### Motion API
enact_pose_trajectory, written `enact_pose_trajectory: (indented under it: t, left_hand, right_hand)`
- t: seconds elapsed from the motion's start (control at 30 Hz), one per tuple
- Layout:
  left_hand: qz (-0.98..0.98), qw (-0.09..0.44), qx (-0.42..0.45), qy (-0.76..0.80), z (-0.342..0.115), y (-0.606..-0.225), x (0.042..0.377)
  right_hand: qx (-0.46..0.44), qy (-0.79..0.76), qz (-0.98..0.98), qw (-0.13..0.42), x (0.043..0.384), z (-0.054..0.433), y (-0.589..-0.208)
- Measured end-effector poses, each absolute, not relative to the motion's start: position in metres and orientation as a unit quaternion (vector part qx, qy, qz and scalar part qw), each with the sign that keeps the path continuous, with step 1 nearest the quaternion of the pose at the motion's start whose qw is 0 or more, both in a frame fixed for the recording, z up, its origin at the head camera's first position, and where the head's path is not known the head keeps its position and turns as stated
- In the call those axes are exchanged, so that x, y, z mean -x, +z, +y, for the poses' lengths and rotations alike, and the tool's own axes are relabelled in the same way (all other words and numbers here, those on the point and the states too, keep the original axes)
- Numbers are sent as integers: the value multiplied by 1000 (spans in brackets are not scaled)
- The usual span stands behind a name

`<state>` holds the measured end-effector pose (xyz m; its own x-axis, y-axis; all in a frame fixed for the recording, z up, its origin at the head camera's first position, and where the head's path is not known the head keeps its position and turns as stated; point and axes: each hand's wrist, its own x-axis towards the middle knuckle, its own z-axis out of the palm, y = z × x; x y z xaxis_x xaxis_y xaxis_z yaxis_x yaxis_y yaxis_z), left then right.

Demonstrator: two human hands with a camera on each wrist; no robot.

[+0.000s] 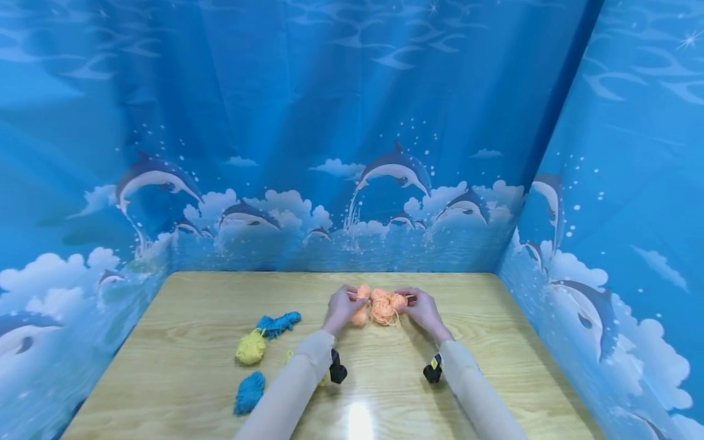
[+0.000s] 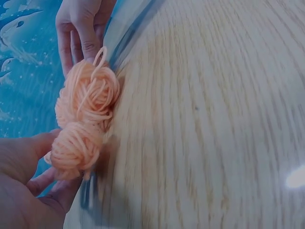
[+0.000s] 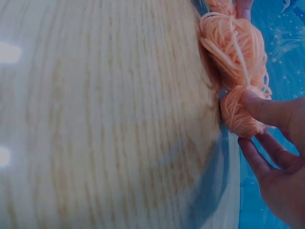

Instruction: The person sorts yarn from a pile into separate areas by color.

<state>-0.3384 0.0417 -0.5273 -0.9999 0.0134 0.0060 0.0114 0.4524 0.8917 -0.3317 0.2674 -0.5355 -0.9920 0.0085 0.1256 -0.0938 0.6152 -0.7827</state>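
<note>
Peach yarn lies in bunched balls near the far side of the table, between the two hands. My left hand [image 1: 341,310] holds the left peach yarn ball [image 1: 360,314], thumb and fingers around it, as the left wrist view shows with the ball [image 2: 75,149]. My right hand [image 1: 422,310] pinches the right end of the peach yarn bundle [image 1: 383,310] between thumb and fingertips. In the right wrist view, a small round ball [image 3: 238,114] sits in that pinch, against a larger peach ball [image 3: 236,47]. A loose loop sticks out of the yarn.
On the wooden table [image 1: 495,366], to the left, lie a yellow yarn ball [image 1: 250,348], a blue yarn skein [image 1: 279,324] and another blue yarn ball [image 1: 250,393]. More yellow yarn is partly hidden under the left forearm. A dolphin-print curtain [image 1: 341,122] borders the table.
</note>
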Motion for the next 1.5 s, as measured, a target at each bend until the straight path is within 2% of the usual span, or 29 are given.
enact_pose_trajectory:
  t: [0.5, 0.87, 1.2, 1.5]
  left_hand:
    - [868, 30, -25, 495, 36, -525, 335]
    - [867, 11, -48, 496, 19, -515, 333]
    - [863, 8, -87, 498, -5, -503, 318]
    - [858, 1, -114, 501, -23, -489, 299]
  right_hand:
    - [-32, 440, -896, 57, 329, 265, -533]
    - [-32, 465, -884, 48, 323, 271, -530]
    - [-57, 451, -885, 102, 310, 267, -520]
    - [-78, 464, -876, 103, 290, 244, -507]
